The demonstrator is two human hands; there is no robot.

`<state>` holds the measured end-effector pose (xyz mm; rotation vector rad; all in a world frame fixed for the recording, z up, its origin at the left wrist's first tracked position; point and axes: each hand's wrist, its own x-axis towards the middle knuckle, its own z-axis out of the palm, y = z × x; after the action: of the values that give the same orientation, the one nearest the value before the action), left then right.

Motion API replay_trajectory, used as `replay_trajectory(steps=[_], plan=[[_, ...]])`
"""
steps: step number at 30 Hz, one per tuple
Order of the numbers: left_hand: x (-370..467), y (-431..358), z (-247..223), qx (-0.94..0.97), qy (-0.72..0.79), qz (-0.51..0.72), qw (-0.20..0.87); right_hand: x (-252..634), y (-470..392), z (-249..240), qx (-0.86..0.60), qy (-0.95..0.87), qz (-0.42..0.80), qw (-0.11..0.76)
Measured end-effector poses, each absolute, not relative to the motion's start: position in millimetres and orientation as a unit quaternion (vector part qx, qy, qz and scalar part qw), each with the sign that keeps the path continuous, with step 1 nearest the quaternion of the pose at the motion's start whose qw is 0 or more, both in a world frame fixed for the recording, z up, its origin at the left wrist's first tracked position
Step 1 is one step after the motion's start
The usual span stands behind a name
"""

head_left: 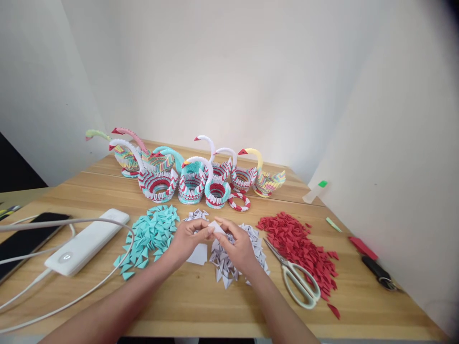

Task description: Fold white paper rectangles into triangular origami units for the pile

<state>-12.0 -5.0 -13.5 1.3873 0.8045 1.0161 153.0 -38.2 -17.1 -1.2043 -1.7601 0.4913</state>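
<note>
Between my two hands is a small white piece of paper (217, 228), pinched from both sides above the table. My left hand (191, 238) grips its left edge with thumb and fingers. On the other side my right hand (234, 241) has thumb and fingers closed on it. White paper sheets (197, 255) lie flat below my left hand. A heap of folded white paper triangles (223, 267) spreads under and around my right hand, partly hidden by it. More white folded pieces (198, 215) sit just behind my left hand.
Turquoise triangles (154, 234) are heaped left, red ones (297, 243) right, beside scissors (296, 277). Several paper swans (158, 184) and a red-white ring (239, 202) stand behind. A power bank (88, 241), cables and a phone (25, 243) occupy the left; a glue bottle (315, 192) lies right.
</note>
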Motion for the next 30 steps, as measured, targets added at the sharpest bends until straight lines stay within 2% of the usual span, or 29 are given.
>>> replay_trajectory(steps=[5, 11, 15, 22, 26, 30], plan=[[-20.0, 2.1, -9.2, 0.541, 0.353, 0.486, 0.589, 163.1, -33.6, -18.7, -0.489, -0.721, 0.17, 0.461], [-22.9, 5.9, -9.2, 0.553, 0.334, 0.432, 0.629, 171.5, -31.1, -13.1, -0.438, -0.769, 0.037, 0.465], [-18.9, 1.8, -9.8, 0.568, 0.346, 0.421, 0.616, 167.2, -34.3, -12.0, -0.358, -0.825, 0.032, 0.436], [-16.3, 1.2, -5.8, 0.586, 0.36, 0.391, 0.612, 168.1, -35.5, -8.8, -0.361, -0.838, 0.008, 0.408], [-16.7, 2.8, -8.3, 0.615, 0.381, 0.408, 0.557, 166.2, -35.9, -7.1, -0.371, -0.838, 0.017, 0.401], [-17.0, 0.5, -10.6, 0.71, 0.376, 0.411, 0.432, 165.1, -36.4, -6.4, -0.42, -0.78, 0.075, 0.458]])
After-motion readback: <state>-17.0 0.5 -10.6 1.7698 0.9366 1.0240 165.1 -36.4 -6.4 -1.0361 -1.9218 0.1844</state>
